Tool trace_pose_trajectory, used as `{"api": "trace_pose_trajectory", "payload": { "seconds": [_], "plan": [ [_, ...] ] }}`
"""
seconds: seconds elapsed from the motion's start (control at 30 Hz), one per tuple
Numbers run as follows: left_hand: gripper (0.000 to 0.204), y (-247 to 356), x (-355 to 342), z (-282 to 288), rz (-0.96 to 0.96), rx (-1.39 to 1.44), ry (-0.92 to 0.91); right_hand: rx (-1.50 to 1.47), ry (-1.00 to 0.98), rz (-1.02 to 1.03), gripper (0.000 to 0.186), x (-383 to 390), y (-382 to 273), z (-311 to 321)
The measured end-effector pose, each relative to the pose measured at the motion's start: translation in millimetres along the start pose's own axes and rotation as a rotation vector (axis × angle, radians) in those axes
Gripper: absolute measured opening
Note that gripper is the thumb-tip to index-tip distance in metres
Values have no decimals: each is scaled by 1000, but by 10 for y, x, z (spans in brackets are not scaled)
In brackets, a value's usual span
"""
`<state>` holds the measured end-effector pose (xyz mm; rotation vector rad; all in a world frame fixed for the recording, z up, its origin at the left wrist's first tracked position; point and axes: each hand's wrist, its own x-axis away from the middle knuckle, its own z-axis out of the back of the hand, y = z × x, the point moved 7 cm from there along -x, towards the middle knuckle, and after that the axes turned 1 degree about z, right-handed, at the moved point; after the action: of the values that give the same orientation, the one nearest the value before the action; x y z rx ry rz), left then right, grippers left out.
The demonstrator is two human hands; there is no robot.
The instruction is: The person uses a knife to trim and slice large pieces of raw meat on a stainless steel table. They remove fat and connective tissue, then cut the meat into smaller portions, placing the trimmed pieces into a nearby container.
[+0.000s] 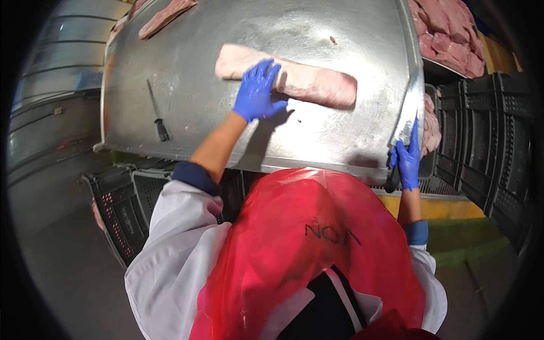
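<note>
A long, pale slab of meat, like a pork loin [314, 85], lies across the metal table, tilted slightly down to the right. My left hand [258, 93], in a blue glove, rests on its near edge left of the middle, with fingers spread and the thumb apart. At the table's right edge, my right hand [408, 161], also in a blue glove, is closed round the handle of a large knife [409, 113]. Its broad blade points away from me along the rim. The handle is mostly hidden by the fingers.
The metal table [187, 107] has a raised rim. A thin dark-handled knife [161, 129] lies on its left part, and a meat strip [165, 18] at the far left. Meat pieces fill a container [447, 37] at far right. Dark plastic crates [481, 130] stand right, others [116, 212] lower left.
</note>
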<state>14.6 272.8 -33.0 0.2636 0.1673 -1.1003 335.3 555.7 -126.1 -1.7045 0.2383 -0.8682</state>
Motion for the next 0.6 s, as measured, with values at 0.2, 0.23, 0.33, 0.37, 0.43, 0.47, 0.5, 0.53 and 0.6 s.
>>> {"api": "trace_pose_trajectory", "payload": {
  "seconds": [0.2,0.23,0.33,0.37,0.43,0.47,0.5,0.53,0.6],
  "plan": [
    [87,-330,-393,-696,225,82,-401,18,-60,135,86,-496,-220,-709],
    [86,-295,-407,-679,245,115,-417,34,-61,150,88,-638,-299,-839],
    [88,-335,-410,-707,298,200,-447,-17,15,202,89,-1304,-445,-1089],
    [88,-360,-412,-727,297,198,-432,-44,53,252,89,-1524,-488,-1135],
    [86,-384,-391,-724,300,195,-407,-91,83,215,89,-1783,-539,-1246],
    [85,-373,-407,-722,291,217,-409,-87,81,204,89,-1823,-546,-1273],
    [84,-374,-407,-678,295,239,-410,-107,59,264,89,-1854,-587,-1375],
    [82,-373,-414,-647,297,262,-410,-67,59,231,89,-1803,-523,-1402],
    [80,-415,-385,-656,328,293,-460,3,27,166,89,-1426,-383,-1520]
  ]
}}
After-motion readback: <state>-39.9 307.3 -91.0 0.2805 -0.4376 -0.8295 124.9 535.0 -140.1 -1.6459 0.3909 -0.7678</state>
